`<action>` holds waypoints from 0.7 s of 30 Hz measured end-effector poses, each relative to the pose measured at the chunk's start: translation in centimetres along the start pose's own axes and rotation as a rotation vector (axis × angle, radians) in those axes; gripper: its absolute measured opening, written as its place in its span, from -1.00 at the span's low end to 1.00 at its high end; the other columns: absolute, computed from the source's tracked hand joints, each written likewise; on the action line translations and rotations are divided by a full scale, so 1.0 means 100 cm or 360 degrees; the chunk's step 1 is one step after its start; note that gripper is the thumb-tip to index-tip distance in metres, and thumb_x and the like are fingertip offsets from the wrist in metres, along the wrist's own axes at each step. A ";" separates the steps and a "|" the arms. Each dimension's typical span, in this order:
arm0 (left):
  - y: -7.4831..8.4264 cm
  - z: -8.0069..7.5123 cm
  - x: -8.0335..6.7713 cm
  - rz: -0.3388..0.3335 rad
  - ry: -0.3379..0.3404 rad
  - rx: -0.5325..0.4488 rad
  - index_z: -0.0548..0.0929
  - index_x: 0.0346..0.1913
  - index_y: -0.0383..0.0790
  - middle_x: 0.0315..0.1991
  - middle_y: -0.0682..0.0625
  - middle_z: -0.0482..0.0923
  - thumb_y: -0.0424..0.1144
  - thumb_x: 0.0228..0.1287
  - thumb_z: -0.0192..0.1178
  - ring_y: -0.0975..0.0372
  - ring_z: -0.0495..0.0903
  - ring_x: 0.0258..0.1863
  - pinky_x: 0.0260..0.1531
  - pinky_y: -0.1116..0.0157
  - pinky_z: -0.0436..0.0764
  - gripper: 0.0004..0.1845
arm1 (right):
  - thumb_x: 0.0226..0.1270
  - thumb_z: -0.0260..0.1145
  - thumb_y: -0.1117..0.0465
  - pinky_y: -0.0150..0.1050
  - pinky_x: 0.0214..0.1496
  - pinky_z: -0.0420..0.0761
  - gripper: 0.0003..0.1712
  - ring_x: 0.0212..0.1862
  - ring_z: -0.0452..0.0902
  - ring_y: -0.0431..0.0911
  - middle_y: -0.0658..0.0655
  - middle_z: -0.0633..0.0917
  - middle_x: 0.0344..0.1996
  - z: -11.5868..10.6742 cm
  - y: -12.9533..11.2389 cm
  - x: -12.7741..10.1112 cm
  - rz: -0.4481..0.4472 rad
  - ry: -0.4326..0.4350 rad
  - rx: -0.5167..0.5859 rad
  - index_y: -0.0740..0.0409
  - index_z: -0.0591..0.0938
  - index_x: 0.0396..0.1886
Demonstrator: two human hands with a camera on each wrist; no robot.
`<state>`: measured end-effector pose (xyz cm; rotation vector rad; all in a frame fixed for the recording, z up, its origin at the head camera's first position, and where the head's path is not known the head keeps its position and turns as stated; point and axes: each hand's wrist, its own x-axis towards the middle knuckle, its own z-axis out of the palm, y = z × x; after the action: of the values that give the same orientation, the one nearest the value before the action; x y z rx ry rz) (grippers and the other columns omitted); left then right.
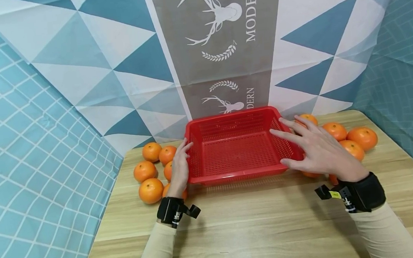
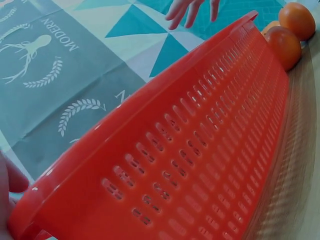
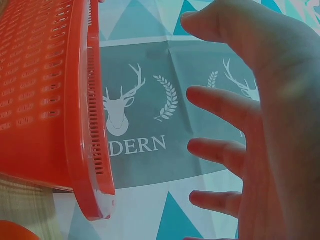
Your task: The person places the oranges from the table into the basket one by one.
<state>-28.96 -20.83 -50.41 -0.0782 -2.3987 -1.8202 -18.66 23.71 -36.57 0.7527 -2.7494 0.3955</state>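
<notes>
A red plastic basket (image 1: 235, 153) with slotted walls rests on the wooden table, its bare mesh bottom showing. Along its left side lies my left hand (image 1: 180, 169), the extended fingers touching the rim; only a bit of this hand enters the left wrist view. My right hand (image 1: 315, 148) is spread over the basket's right end. In the right wrist view, a gap shows between its straight fingers (image 3: 217, 152) and the basket rim (image 3: 82, 150). Several mandarins (image 1: 151, 191) sit left of the basket, and several more mandarins (image 1: 362, 138) lie to its right, some behind my right hand.
Behind the basket rises a patterned cloth backdrop (image 1: 136, 69) with triangles and a grey deer-print band. Blue tiled cloth (image 1: 41, 158) borders the left. The wooden table (image 1: 236, 228) extends in front of the basket, between my forearms. Both wrists wear black camera straps (image 1: 366, 192).
</notes>
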 end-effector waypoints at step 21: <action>0.003 -0.001 0.001 -0.0011 0.0049 0.0101 0.65 0.58 -0.02 0.79 0.40 0.23 -0.38 0.48 -0.18 0.10 0.12 0.87 0.78 -0.22 0.30 -0.28 | 0.19 0.65 -0.09 0.55 0.21 0.72 0.04 0.57 0.35 0.45 0.33 0.47 0.68 -0.004 0.012 -0.003 -0.0081 0.0128 -0.0033 -0.10 0.53 0.69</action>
<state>-29.03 -20.83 -50.14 -0.0349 -2.4364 -1.7333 -18.98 24.96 -36.52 0.7820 -2.6497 0.3776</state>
